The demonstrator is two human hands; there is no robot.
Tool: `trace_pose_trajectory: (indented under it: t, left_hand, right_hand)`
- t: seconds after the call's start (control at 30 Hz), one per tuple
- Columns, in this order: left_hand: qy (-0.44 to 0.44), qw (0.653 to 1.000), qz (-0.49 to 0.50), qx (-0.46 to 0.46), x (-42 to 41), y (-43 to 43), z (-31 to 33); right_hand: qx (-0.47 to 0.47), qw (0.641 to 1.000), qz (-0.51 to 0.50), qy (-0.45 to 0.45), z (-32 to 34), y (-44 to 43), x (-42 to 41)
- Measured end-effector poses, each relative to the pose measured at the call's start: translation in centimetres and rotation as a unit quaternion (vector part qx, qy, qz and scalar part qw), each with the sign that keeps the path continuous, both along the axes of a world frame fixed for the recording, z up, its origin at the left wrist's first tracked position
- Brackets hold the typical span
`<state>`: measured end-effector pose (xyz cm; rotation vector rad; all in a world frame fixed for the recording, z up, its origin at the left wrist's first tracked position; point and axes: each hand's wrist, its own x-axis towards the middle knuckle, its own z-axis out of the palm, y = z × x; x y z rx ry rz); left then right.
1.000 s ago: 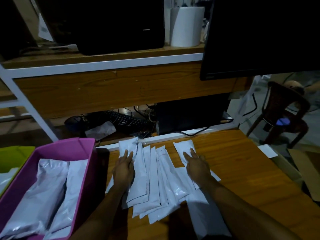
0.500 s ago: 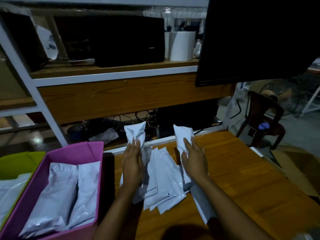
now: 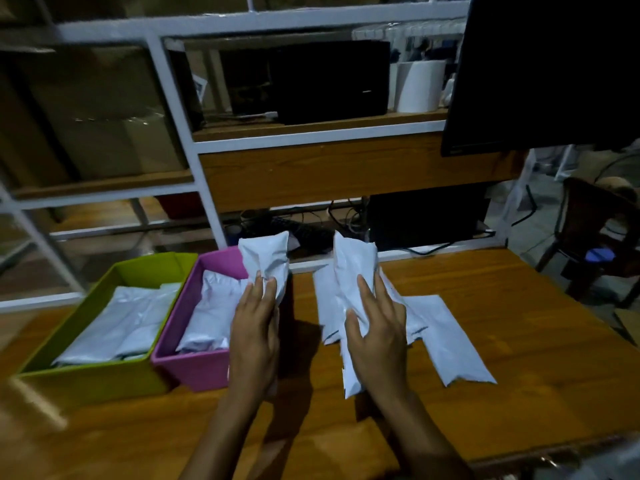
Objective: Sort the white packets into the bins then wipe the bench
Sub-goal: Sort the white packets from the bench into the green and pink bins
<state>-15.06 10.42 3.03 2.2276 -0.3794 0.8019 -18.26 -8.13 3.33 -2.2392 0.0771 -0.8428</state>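
Here, at lower left a green bin and a pink bin hold packets, at centre the left hand curls its fingers round a packet that rises past the fingertips, the right hand grips a second packet with fingers spread, and loose packets lie on the bench at right.

Dark monitor, white roll on shelf, chair.
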Motion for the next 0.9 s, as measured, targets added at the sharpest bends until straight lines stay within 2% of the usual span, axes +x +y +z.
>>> trace_pose_trajectory:
  t: [0.13,0.37,0.57,0.67,0.73,0.9]
  left_hand:
    - [-0.018,0.999,0.046,0.016,-0.3,4.9,1.1]
    - [0.051,0.977,0.148,0.143,4.6,11.0,1.3]
    - [0.204,0.939,0.168,0.221,11.5,12.3,1.0]
    - [0.353,0.898,0.121,0.233,15.6,12.6,-1.5]
    - [0.414,0.869,0.062,0.266,18.1,13.4,-3.3]
    - [0.404,0.846,0.049,0.344,19.5,14.7,-6.3]
  right_hand:
    - [0.004,0.999,0.054,0.001,1.2,4.2,-0.7]
    - [-0.007,0.990,0.125,0.060,3.1,10.5,3.1]
    - [-0.080,0.980,0.121,0.139,2.5,15.9,10.3]
    - [-0.129,0.962,0.103,0.219,0.1,18.0,14.8]
    - [-0.176,0.944,0.102,0.261,-1.7,18.7,16.9]
    - [-0.265,0.892,0.127,0.342,-7.0,19.5,19.0]
